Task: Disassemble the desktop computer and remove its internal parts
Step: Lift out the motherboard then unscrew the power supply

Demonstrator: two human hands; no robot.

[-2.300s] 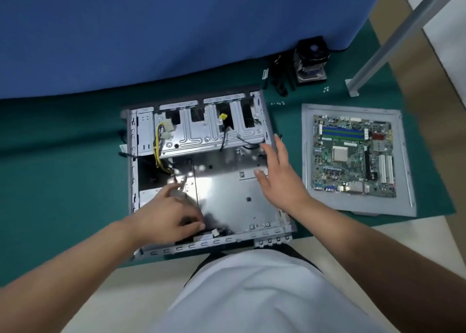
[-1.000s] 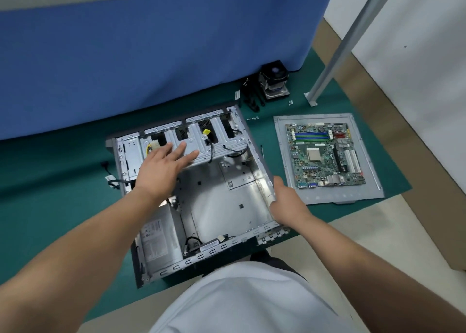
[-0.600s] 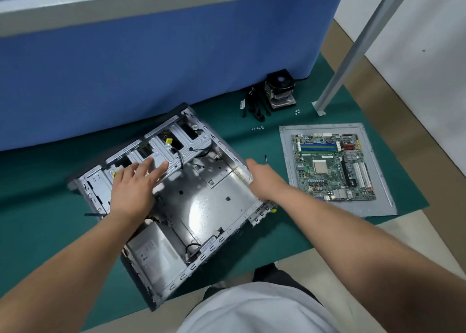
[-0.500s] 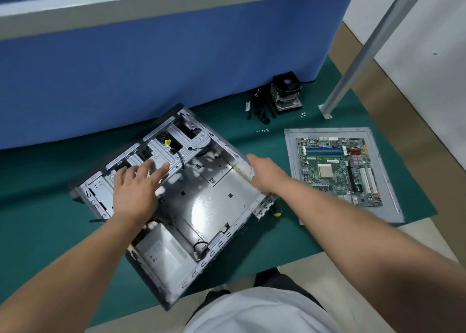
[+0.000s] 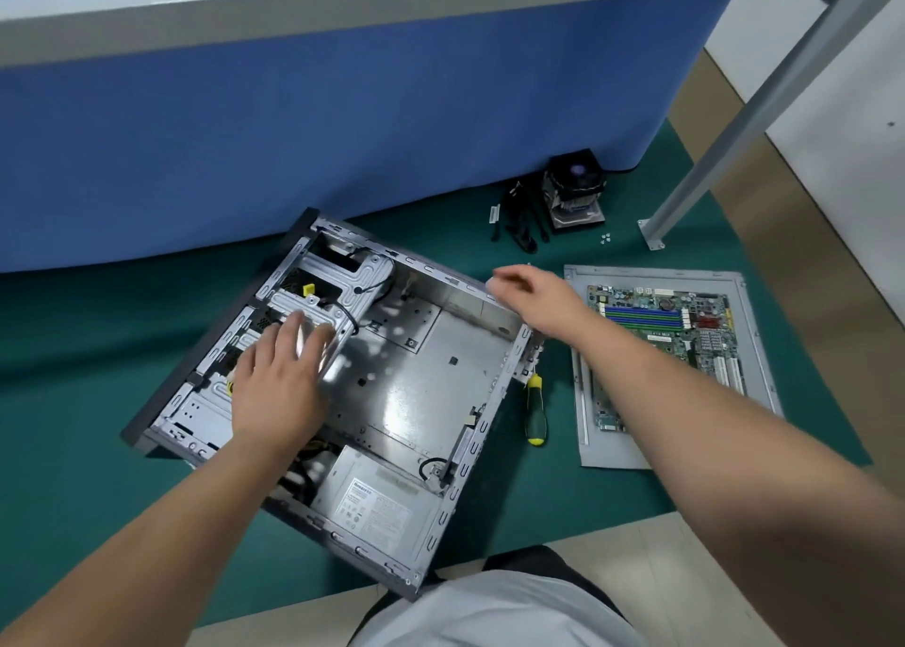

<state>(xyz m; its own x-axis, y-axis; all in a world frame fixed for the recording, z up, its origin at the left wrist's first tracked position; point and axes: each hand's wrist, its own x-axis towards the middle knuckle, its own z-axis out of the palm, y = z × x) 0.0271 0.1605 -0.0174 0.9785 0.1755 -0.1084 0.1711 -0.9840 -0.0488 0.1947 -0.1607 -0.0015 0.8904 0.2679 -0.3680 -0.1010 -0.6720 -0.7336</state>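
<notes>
Case [image 5: 431,382] swung clockwise since a second ago, power supply [image 5: 377,504] now at 6 o'clock, near the body. Left hand [image 5: 279,382] flat on the drive cage [image 5: 318,299], fingers together; right hand [image 5: 534,299] blurred, grip unclear. Probably turned for power supply access.

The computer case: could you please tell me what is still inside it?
Inside the computer case, the power supply sits at the near corner and the drive cage at the far end. The left hand covers part of the cage and the cables beneath it.
</notes>
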